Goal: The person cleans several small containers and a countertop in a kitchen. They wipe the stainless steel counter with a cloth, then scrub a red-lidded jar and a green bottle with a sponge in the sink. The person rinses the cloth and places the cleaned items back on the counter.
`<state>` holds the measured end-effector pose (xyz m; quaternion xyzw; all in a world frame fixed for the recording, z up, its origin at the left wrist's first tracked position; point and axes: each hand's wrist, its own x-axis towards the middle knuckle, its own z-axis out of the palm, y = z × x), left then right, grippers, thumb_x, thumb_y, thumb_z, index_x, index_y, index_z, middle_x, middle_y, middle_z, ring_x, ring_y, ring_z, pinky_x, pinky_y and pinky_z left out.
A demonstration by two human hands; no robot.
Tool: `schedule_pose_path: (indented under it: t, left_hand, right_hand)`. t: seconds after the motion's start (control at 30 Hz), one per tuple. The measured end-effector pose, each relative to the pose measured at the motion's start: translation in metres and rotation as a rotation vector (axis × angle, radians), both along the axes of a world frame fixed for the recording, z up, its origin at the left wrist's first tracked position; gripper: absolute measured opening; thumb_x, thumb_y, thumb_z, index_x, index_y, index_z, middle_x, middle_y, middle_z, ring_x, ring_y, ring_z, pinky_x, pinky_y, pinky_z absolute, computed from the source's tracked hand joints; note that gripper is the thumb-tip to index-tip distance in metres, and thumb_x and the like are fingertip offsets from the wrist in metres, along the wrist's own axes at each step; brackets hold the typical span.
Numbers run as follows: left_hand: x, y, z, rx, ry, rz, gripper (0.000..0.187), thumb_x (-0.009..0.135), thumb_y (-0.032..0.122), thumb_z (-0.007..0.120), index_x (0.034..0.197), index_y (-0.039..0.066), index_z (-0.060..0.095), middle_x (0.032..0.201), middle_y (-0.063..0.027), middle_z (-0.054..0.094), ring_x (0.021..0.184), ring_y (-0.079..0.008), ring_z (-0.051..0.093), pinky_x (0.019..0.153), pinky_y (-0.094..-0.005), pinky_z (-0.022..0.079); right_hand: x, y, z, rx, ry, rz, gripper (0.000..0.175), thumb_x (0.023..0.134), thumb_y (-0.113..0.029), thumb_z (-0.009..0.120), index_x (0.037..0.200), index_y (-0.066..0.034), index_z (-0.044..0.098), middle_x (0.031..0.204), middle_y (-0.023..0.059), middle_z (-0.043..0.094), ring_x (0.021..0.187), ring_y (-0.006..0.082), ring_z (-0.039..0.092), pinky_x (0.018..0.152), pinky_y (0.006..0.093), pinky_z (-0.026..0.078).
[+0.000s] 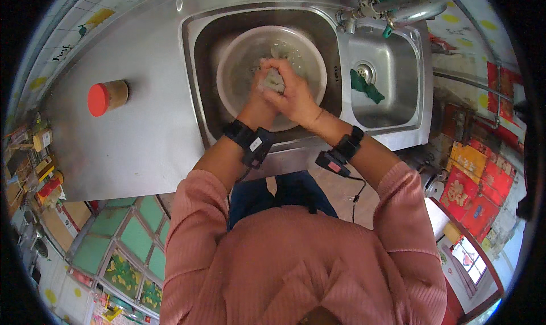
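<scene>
A pale, greyish wet clump (273,82) is clasped between my two hands over a round whitish basin (315,65). My left hand (259,97) cups it from the left side. From the right, my right hand (294,90) wraps around it with curled fingers. What the clump is made of cannot be made out. Cloudy water with small bubbles (283,47) fills part of the basin, which sits in the larger bowl of a stainless steel sink (204,69). Both wrists wear black straps with small boxes.
A jar with a red lid (98,100) lies or stands on the steel drainboard (140,141) at left. The smaller sink bowl (403,86) holds a dark green cloth (367,87) by its drain. A metal faucet (409,11) reaches over the back right.
</scene>
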<state>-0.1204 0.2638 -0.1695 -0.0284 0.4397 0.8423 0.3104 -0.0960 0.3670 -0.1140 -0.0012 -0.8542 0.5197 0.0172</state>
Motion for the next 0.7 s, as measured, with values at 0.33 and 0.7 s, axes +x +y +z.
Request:
schedule_pose_path:
  t: [0.33, 0.7]
  left_hand:
    - [-0.006, 0.021, 0.022, -0.072, -0.502, 0.269, 0.051, 0.105, 0.042, 0.052, 0.143, 0.009, 0.046, 0.136, -0.0101, 0.057, 0.121, -0.0256, 0.057, 0.103, -0.044, 0.048]
    - [-0.056, -0.026, 0.036, -0.224, -0.132, -0.059, 0.051, 0.1, 0.035, 0.064, 0.138, 0.003, 0.053, 0.125, -0.0066, 0.063, 0.112, -0.0186, 0.06, 0.099, -0.0352, 0.048]
  right_hand:
    - [-0.026, 0.043, -0.044, -0.004, -0.256, -0.415, 0.029, 0.096, -0.025, 0.064, 0.113, -0.0014, 0.06, 0.093, 0.0247, 0.068, 0.095, 0.0402, 0.068, 0.079, 0.0432, 0.053]
    - [-0.033, 0.074, -0.027, 0.108, 0.129, 0.133, 0.065, 0.078, -0.003, 0.077, 0.137, -0.0094, 0.053, 0.139, 0.0139, 0.054, 0.128, 0.0304, 0.055, 0.108, 0.0403, 0.046]
